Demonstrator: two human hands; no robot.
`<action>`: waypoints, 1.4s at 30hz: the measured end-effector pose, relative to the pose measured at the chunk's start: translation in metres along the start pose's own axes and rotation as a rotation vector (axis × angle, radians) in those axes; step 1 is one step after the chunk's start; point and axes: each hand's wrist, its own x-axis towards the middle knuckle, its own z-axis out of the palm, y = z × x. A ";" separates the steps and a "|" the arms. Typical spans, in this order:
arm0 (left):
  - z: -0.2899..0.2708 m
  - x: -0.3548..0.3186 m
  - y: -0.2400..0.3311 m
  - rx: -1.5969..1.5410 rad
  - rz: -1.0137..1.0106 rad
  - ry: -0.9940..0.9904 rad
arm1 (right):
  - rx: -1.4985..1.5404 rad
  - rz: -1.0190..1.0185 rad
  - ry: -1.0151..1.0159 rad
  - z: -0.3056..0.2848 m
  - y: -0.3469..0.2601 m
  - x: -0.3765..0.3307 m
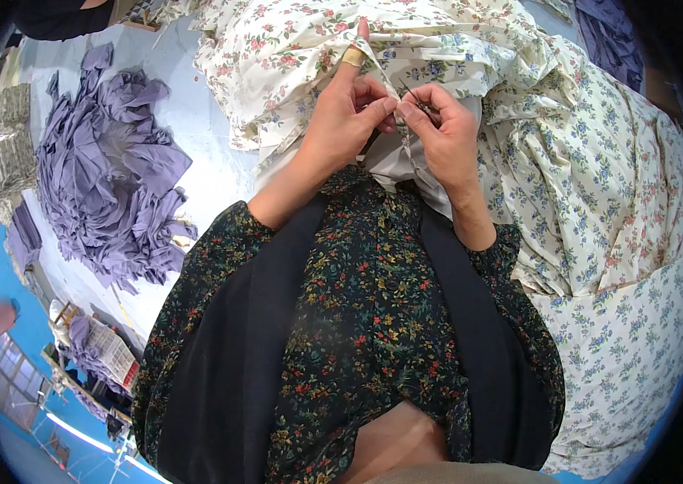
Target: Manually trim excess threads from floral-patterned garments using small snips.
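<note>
My left hand (345, 117) pinches a narrow floral fabric strip (383, 68) between thumb and fingers. Its index finger points away from me, with a tan band of tape (353, 56) wrapped round it and the strip passing by its tip. Close beside it, my right hand (445, 133) is closed at the same strip, fingertips almost touching the left thumb. A thin dark pointed tool (408, 85) sticks out of the right hand's grip; its kind is not clear. Beyond both hands lies a heap of cream floral fabric (293, 48).
Crumpled purple-grey fabric (108, 169) lies on the white table (216, 173) at left. More floral fabric (599, 202) drapes down the right side. Folded patterned bundles (9, 133) stand at the far left edge, and a white crate (108, 347) sits lower left.
</note>
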 end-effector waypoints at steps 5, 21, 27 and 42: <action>-0.002 -0.002 0.001 -0.177 -0.042 -0.004 | 0.582 0.170 -0.094 -0.014 -0.008 0.000; -0.001 -0.003 0.000 -0.525 -0.192 0.019 | -0.246 -0.237 0.128 -0.005 0.005 -0.016; 0.000 -0.003 0.001 -0.551 -0.221 0.025 | -0.327 -0.279 0.165 0.000 -0.002 -0.017; -0.022 0.012 -0.010 -0.475 -0.087 0.209 | 0.360 0.317 -0.065 -0.024 0.007 -0.020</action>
